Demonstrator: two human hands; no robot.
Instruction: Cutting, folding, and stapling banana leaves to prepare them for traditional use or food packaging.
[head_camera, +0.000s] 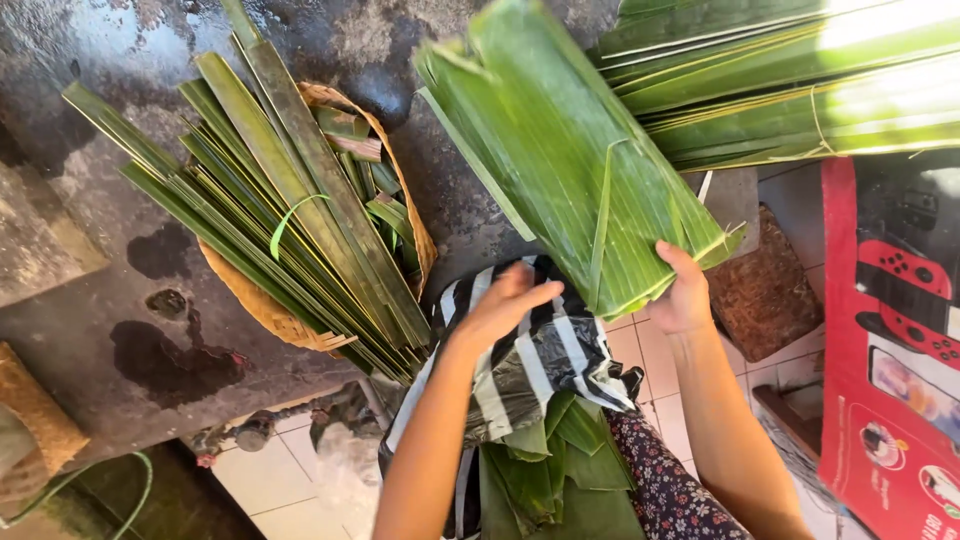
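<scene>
Dark wet stone slab (120, 330), right hand (685, 295) gripping folded banana leaf bundle (570, 150) at 1 o'clock, left hand (500, 305) fingers loosely spread, touching striped plastic bag (530, 365), woven basket (260, 305) of leaf strips (260, 200) at 10 o'clock.

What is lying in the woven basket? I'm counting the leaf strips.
A bundle of long green leaf strips lies across the woven basket, with folded pieces inside. The basket's bottom is covered, so anything beneath is hidden.
</scene>
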